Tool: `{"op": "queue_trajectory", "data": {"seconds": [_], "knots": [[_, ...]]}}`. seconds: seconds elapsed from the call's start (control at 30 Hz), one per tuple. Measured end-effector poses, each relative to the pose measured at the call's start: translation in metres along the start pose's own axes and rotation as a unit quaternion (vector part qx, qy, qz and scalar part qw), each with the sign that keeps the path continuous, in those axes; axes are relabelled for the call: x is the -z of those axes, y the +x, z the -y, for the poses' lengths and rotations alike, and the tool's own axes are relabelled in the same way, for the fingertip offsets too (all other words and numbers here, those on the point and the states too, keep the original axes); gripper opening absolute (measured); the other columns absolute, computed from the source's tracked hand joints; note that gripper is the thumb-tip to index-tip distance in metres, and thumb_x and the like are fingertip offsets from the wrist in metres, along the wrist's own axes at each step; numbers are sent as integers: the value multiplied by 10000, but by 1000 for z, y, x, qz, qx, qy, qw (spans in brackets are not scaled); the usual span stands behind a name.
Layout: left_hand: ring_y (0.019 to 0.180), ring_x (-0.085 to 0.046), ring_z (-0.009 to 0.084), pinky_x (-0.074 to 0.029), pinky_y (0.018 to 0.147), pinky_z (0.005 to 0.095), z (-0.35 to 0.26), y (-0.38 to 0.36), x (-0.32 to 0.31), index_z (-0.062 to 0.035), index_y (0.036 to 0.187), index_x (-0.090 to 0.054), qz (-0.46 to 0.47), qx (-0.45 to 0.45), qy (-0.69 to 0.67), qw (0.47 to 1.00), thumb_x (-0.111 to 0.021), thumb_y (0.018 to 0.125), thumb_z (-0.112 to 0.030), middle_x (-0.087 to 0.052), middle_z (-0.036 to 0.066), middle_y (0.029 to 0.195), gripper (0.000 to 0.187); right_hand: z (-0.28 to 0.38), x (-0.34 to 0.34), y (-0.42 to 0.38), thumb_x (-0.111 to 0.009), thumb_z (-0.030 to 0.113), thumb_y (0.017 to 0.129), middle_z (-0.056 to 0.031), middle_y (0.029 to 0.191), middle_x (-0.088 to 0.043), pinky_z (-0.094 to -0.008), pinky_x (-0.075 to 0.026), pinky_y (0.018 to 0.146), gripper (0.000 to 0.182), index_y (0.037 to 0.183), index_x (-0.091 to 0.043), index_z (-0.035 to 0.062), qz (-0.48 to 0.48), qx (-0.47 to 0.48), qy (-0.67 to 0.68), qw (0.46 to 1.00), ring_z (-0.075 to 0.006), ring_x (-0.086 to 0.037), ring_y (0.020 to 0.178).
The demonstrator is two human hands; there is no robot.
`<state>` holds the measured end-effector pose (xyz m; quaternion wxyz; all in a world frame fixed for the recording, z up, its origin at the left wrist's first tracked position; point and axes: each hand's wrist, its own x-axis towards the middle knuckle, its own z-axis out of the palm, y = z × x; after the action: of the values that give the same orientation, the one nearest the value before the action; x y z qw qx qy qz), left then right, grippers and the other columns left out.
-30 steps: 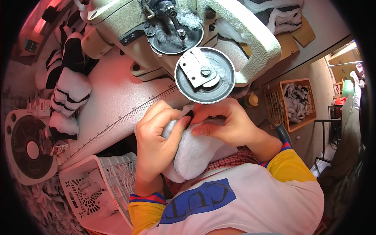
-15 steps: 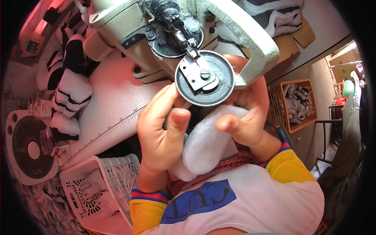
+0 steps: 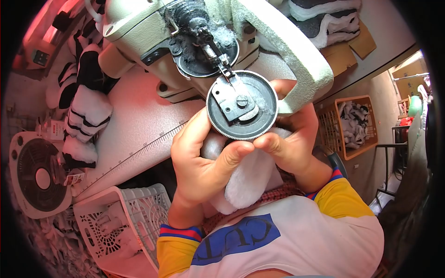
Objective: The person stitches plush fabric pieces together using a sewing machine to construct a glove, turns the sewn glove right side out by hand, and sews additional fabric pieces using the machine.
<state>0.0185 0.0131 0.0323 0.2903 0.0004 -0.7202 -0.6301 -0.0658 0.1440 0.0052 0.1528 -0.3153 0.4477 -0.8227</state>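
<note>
A white fluffy piece (image 3: 250, 178) hangs below the toothed metal disc (image 3: 264, 99) of a sewing machine (image 3: 139, 34). My left hand (image 3: 197, 160) is closed on the piece's left side, thumb pressed in just under the disc. On the right side my right hand (image 3: 294, 139) grips the same piece, its thumb near the tip of the left thumb. The disc and the machine's arm hide some of the right fingers. Fluff clings to the machine's black mechanism (image 3: 197, 23) above the disc.
A ruler strip (image 3: 153, 140) runs along the white tabletop (image 3: 134, 111). Striped fluffy pieces (image 3: 88, 111) lie at the left, beside a fan (image 3: 41, 176). A white crate (image 3: 125, 199) stands below, an orange crate (image 3: 343, 139) at right. More pieces (image 3: 324, 23) rest on cardboard (image 3: 340, 58).
Both thumbs have come together and pressed onto the fluffy piece below the disc. My left hand has moved slightly right, and the piece's rounded flap has turned and narrowed.
</note>
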Motion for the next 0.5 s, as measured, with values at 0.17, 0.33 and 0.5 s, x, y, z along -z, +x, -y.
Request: {"op": "queue_trajectory", "data": {"seconds": [0.17, 0.33, 0.5], "knots": [[827, -617, 135, -487, 748, 268, 0, -1, -1, 53, 1065, -619, -8, -1, 1, 1000, -803, 772, -282, -658, 86, 917, 481, -7, 5, -1, -762, 48, 794, -144, 1275, -489, -402, -503, 971, 667, 1316, -351, -10, 61, 55, 13, 997, -251, -564, 1147], [823, -615, 132, -486, 745, 264, -2, -1, -1, 53, 1056, -620, -11, 7, -2, 1000, -810, 765, -260, -658, 84, 911, 468, -6, 6, 0, -745, 18, 801, -151, 1279, -491, -405, -502, 972, 655, 1320, -347, -10, 65, 62, 14, 996, -261, -563, 1152], [821, -613, 128, -485, 744, 263, 0, 0, 0, 51, 1056, -621, -5, -4, -8, 1000, -805, 772, -256, -657, 82, 907, 456, -7, 5, -2, -743, 9, 800, -154, 1267, -497, -403, -504, 968, 642, 1311, -354, -10, 60, 59, 25, 996, -258, -573, 1138]]}}
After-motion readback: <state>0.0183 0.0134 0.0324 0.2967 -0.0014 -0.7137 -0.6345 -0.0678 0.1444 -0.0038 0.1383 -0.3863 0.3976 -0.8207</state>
